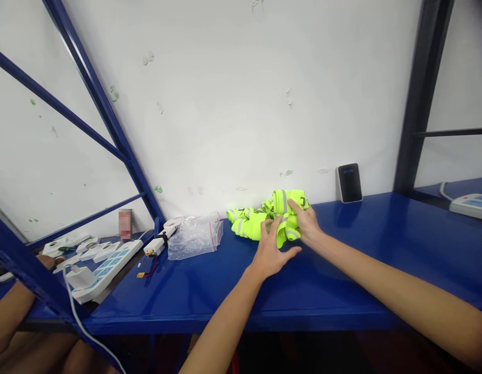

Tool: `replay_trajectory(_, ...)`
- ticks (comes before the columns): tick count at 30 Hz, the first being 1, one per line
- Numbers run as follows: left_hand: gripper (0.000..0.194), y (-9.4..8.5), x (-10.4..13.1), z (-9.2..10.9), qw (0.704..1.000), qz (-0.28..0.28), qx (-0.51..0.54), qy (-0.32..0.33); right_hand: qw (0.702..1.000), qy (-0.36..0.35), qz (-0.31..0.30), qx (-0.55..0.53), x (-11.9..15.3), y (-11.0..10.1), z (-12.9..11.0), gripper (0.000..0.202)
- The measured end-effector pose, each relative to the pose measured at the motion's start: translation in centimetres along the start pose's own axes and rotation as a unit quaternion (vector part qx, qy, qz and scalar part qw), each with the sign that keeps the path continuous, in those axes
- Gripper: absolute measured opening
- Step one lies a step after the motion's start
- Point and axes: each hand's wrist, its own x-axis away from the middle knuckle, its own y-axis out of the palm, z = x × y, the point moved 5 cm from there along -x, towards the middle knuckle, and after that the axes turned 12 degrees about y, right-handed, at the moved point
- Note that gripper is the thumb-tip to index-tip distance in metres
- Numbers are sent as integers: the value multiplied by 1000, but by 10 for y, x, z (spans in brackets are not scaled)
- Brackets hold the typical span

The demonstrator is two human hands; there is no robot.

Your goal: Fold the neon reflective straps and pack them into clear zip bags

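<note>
A bundle of neon-yellow high-visibility vest (248, 224) with grey reflective stripes lies crumpled on the blue shelf, near the wall. Its right part is rolled up and raised; whether it is one vest or more, I cannot tell. My right hand (306, 221) grips this rolled part from the right, thumb on top. My left hand (271, 252) is at the front of the bundle, its fingertips touching the cloth. The left thumb stretches out to the right, apart from the fingers.
Left of the vest lie clear zip bags (196, 236) and a white device (159, 241) with loose wires. A power strip (108, 270) sits by the blue frame post. At right, a small black-screened clock (349, 183) leans on the wall. Another person's arm (14, 306) is at far left.
</note>
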Motion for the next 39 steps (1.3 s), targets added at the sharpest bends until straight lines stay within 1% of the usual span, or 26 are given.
replay_trajectory(2, 72, 1, 0, -1, 1000, 19, -23, -5, 1000, -2, 18, 13, 1, -2, 6, 43)
replay_trajectory(3, 66, -1, 0, -2, 999, 22, -30, -7, 1000, -4, 15, 23, 2, -2, 9, 42)
replay_trajectory(5, 52, -5, 0, -2, 999, 14, -45, 6, 999, -7, -4, 43, 4, 0, 13, 40)
replay_trajectory(7, 40, -11, 1, 0, 997, -6, -69, 38, 997, -5, -31, 66, 4, 2, 14, 40)
replay_trajectory(10, 33, -13, 4, 8, 989, -69, -96, 92, 991, -12, -61, 120, 3, 4, 12, 43)
replay_trajectory(11, 31, -12, 6, 12, 985, -94, -99, 108, 987, -22, -62, 146, 3, 4, 10, 46)
replay_trajectory(13, 28, -8, 10, 23, 974, -138, -109, 142, 978, -41, -44, 202, 2, 2, 9, 58)
replay_trajectory(15, 31, -5, 15, 37, 955, -177, -153, 185, 966, -47, -26, 253, 2, 1, 10, 70)
replay_trajectory(16, 33, -4, 18, 45, 939, -198, -183, 212, 960, -51, -32, 273, 3, 2, 10, 72)
replay_trajectory(17, 35, -4, 21, 54, 922, -217, -214, 240, 954, -63, -55, 288, 4, 5, 10, 72)
replay_trajectory(19, 37, -10, 24, 71, 889, -248, -258, 287, 936, -107, -135, 307, 11, 14, 8, 67)
replay_trajectory(20, 38, -16, 24, 77, 880, -254, -268, 299, 923, -133, -179, 314, 16, 19, 6, 64)
replay_trajectory(21, 37, -24, 23, 82, 879, -253, -271, 300, 910, -155, -218, 318, 22, 24, 4, 62)
replay_trajectory(23, 34, -44, 16, 84, 896, -228, -263, 276, 886, -179, -276, 327, 33, 31, 1, 60)
replay_trajectory(25, 28, -66, 7, 74, 926, -179, -245, 224, 869, -186, -316, 332, 43, 36, -1, 55)
replay_trajectory(27, 26, -86, -2, 57, 957, -116, -217, 156, 862, -182, -339, 331, 51, 40, -2, 45)
replay_trajectory(28, 29, -94, -6, 47, 970, -81, -194, 120, 861, -176, -344, 330, 54, 41, -2, 42)
replay_trajectory(30, 41, -105, -10, 28, 989, -17, -136, 51, 861, -158, -351, 333, 56, 41, 0, 39)
replay_trajectory(32, 48, -105, -13, 12, 997, 10, -81, 1, 858, -135, -363, 337, 56, 39, 4, 36)
replay_trajectory(33, 46, -103, -13, 6, 998, 10, -64, -14, 859, -121, -369, 334, 55, 38, 7, 35)
replay_trajectory(35, 33, -95, -14, -3, 998, 5, -53, -29, 872, -74, -376, 304, 53, 35, 15, 32)
replay_trajectory(37, 21, -88, -15, -11, 997, 14, -69, -39, 886, -9, -388, 255, 52, 34, 24, 24)
replay_trajectory(39, 18, -81, -16, -17, 994, 28, -88, -50, 888, 22, -398, 229, 54, 35, 31, 23)
